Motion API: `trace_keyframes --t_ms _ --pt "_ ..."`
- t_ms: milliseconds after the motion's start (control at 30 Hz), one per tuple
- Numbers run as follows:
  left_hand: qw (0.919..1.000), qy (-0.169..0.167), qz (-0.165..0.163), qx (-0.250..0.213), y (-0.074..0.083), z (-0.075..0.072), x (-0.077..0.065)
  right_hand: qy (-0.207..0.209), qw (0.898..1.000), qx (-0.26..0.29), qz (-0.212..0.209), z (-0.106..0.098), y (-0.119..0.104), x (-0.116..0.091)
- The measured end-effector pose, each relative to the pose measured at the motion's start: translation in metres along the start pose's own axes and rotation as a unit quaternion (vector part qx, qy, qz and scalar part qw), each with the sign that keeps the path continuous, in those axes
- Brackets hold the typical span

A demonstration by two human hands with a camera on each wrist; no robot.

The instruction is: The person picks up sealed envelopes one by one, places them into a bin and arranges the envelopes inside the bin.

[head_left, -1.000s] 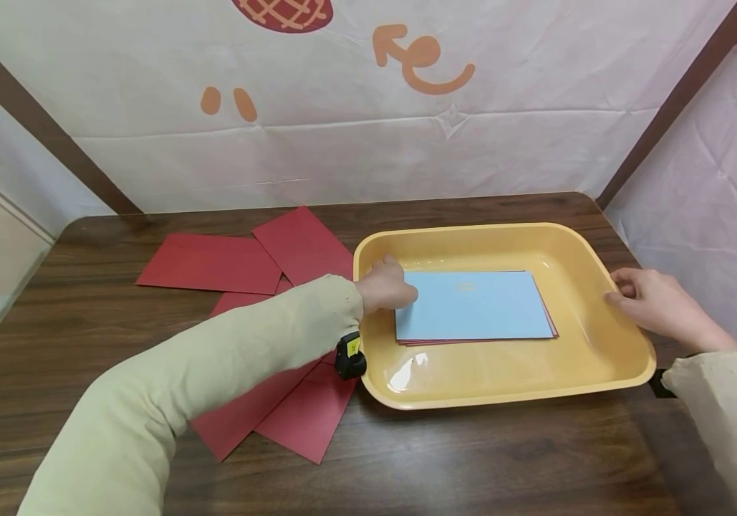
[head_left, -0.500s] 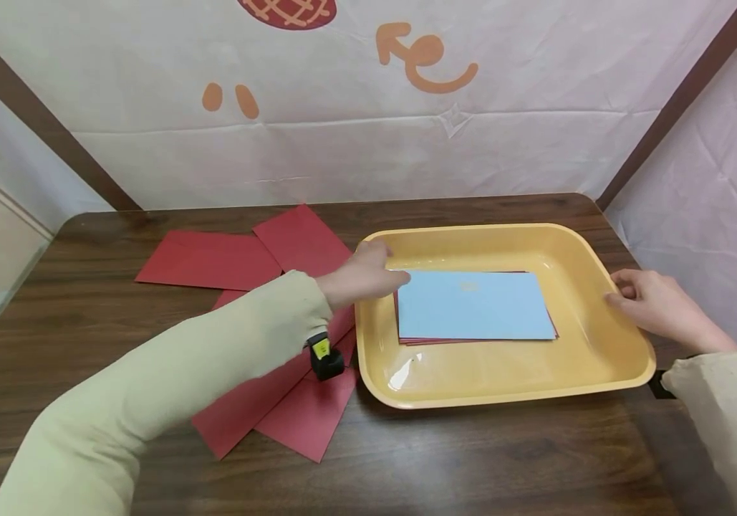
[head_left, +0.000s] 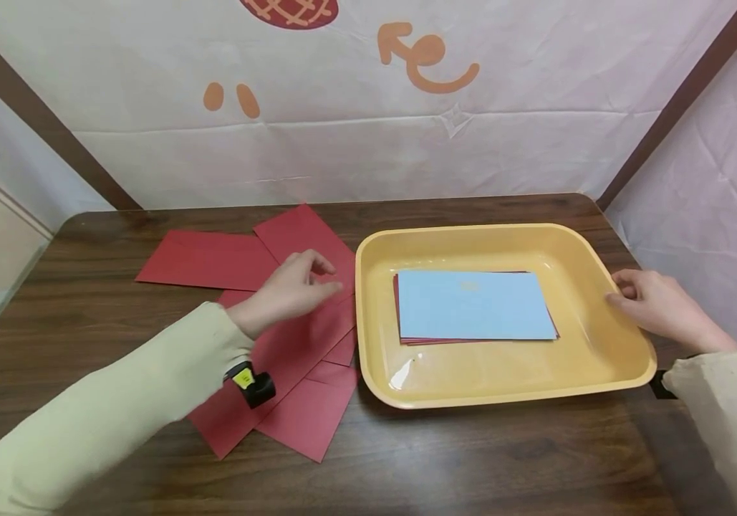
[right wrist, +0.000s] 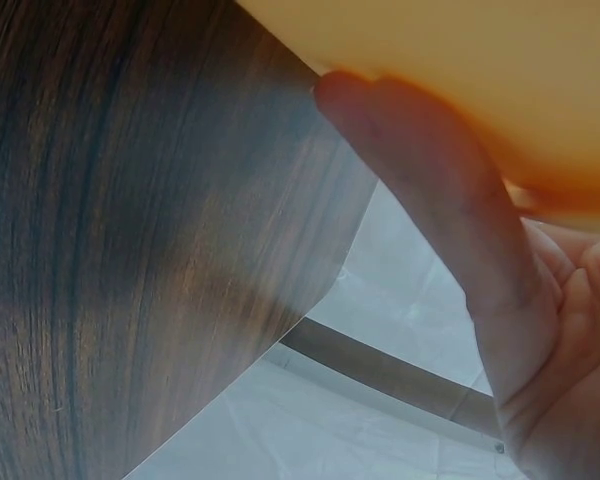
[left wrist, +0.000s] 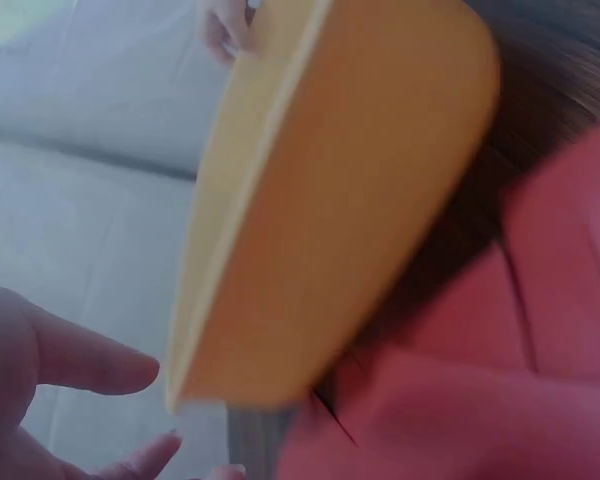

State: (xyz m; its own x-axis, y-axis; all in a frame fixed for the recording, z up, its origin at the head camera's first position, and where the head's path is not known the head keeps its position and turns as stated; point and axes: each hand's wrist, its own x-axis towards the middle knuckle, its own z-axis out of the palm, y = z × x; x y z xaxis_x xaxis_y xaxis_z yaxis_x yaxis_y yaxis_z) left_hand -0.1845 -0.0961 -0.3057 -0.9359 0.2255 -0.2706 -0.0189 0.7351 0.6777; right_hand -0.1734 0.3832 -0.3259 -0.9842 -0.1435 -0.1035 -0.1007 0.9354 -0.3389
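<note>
Lying in the tray (head_left: 497, 369), a probable blue envelope (head_left: 476, 308) escapes wrist views.

The yellow rounded-rectangular tray (head_left: 471, 376) looks like smooth, glossy plastic, the red rectangular envelopes (head_left: 210, 259) matt paper, the brown tabletop (head_left: 445, 459) wood-grained (faintly shiny).

The left arm (head_left: 97, 416) reaches diagonally forward in a long pale sleeve, elbow slightly bent, out to the left grip (head_left: 287, 292). Its thumb and fingers are loosely curved, tips apart with a gap between them, pointing rightward. The right arm (head_left: 732, 412), at the far right, angles inward. The right grip (head_left: 665, 307) pinches, thumb extended to the left and fingers bent beneath; creases line the palm (right wrist: 580, 340) in the right wrist view.
</note>
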Motion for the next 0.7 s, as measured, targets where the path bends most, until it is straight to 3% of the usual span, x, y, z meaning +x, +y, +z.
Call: trace_keyframes --t_ms 267,433,700 --pt "0.9989 0.016 -0.001 0.045 -0.043 -0.011 -0.018 0.003 1.000 0.000 -0.003 0.000 0.000 0.000" --pt "0.9967 0.026 0.009 0.076 -0.063 -0.018 -0.033 -0.002 1.000 0.003 -0.005 -0.002 -0.001 0.001" --pt "0.9927 0.026 -0.001 0.118 -0.096 -0.031 -0.054 -0.006 1.000 0.001 -0.001 -0.002 0.000 0.000"
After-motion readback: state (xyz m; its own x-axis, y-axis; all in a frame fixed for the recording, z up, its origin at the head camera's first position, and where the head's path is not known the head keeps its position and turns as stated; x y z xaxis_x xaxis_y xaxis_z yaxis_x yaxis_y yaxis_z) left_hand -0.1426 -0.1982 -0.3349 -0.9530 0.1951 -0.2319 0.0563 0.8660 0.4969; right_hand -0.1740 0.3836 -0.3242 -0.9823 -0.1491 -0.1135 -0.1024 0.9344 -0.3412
